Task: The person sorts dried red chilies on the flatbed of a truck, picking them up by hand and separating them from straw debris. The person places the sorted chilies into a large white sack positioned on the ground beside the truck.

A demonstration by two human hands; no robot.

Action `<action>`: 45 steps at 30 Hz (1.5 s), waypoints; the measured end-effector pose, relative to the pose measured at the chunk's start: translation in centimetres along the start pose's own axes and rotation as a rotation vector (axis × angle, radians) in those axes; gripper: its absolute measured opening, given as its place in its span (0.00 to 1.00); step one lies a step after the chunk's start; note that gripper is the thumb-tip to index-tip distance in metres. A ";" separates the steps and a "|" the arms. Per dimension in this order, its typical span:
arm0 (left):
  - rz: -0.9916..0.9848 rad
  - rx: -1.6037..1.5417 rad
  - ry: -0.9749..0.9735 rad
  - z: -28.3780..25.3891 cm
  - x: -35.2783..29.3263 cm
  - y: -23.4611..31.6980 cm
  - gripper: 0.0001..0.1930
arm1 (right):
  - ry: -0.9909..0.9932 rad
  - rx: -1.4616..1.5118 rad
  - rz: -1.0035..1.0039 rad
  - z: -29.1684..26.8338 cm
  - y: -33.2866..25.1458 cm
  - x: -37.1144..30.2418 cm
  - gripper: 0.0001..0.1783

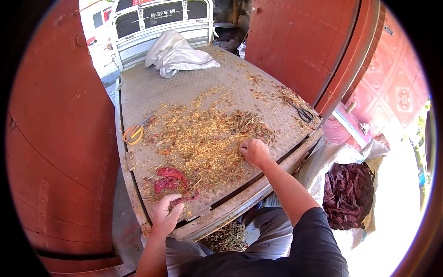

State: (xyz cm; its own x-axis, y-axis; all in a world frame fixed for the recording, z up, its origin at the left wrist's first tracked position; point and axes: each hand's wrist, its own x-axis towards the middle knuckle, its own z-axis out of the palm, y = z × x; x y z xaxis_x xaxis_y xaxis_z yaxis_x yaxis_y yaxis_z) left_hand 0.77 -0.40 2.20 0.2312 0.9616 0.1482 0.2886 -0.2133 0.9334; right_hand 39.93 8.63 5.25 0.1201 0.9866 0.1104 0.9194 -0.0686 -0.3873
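My left hand [166, 214] is at the near edge of the metal truck bed [134, 87], its fingers closed on a dried red chili pepper [188, 198]. Just beyond it lie more dried chilies [170, 179], wrinkled and dark red. A wide spread of yellow chili seeds [198, 138] mixed with stem bits covers the middle of the bed. At the right side of that spread is my right hand [254, 152], fingers curled in low over the seeds; whatever it may hold is hidden. Orange-handled scissors [134, 134] rest at the left edge, away from both hands.
Black-handled scissors [302, 112] lie at the right edge of the bed. A crumpled white sack [177, 53] sits at the far end. To my right stands an open sack [318, 159] of dark dried chilies [348, 196]. Red metal doors [300, 41] flank the bed.
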 end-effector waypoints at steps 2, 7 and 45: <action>-0.018 -0.018 -0.007 0.0 0.0 -0.4 0.15 | -0.006 -0.082 -0.005 0.0 -0.2 0.2 0.11; -0.040 -0.034 -0.023 0.0 0.0 -0.8 0.15 | 0.017 -0.113 0.033 0.6 0.8 1.1 0.11; -0.037 -0.095 -0.033 0.0 -0.1 -0.1 0.15 | -0.150 -0.151 -0.471 2.9 -6.1 -5.2 0.27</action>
State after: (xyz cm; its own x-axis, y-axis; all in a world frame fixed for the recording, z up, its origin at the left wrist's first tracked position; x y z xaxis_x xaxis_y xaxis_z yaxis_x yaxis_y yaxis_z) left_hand 0.71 -0.43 2.08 0.2529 0.9619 0.1039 0.2085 -0.1591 0.9650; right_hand 32.59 4.36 4.37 -0.3651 0.9252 0.1039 0.9059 0.3788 -0.1892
